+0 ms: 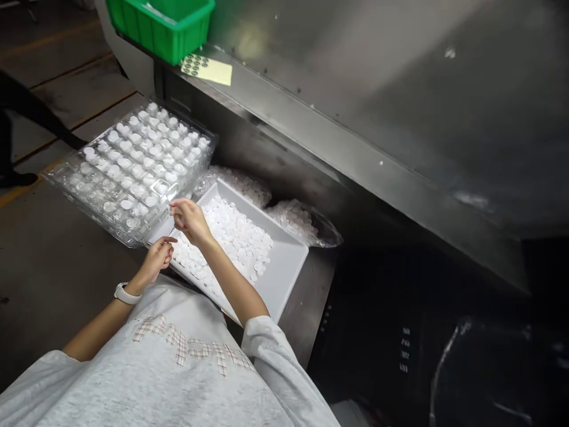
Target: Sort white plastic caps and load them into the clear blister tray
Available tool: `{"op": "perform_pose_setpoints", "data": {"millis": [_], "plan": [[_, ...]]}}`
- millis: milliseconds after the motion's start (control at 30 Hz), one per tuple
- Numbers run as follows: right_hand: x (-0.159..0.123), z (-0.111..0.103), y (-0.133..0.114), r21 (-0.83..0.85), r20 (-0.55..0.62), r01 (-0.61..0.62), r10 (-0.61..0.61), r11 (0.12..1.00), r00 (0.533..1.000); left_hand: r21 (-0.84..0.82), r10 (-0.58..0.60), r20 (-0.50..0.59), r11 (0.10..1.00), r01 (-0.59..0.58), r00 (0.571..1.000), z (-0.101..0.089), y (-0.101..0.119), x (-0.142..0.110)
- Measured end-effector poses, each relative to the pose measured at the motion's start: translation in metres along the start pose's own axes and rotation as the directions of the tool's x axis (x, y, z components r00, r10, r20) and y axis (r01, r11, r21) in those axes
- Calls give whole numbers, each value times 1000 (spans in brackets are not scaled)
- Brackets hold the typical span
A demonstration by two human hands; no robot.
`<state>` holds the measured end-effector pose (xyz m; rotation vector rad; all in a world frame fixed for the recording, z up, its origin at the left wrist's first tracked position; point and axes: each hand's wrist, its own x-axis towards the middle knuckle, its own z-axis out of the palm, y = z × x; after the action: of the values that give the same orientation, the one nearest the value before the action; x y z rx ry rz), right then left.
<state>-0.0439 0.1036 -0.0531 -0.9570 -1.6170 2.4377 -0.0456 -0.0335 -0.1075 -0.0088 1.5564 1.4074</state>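
Note:
A white tray (284, 261) in front of me holds a heap of small white round pieces (235, 237). My left hand (157, 256) is over the tray's near left edge, fingers curled and the index stretched toward the pieces. If it holds anything, that is hidden. Above the tray's left end, my right hand (190, 220) is closed, its fingertips pinched beside the clear plastic tray (127, 234). Whatever is in the pinch is too small to name. Rows of white round pieces (137, 157) sit in the pockets of the clear tray.
Two clear bags of small pieces (296, 219) lie behind the white tray, against a metal machine wall (275, 154). A green bin (164, 29) and a yellow label sheet (208, 70) rest on the ledge above. At far left, a person's dark-clothed leg (35, 112) stands on the floor.

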Motion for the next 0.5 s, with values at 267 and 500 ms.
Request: {"op": "perform_pose_setpoints", "data": {"millis": [267,500], "plan": [[124,115,-23,-789,418,369,-11,491,908,-158,-58,35,985,63,998,0,-18,-11],[141,125,-17,-861,505,479,169,173,846,-205,-100,-32,975,91,995,-25,-37,-15]]}}
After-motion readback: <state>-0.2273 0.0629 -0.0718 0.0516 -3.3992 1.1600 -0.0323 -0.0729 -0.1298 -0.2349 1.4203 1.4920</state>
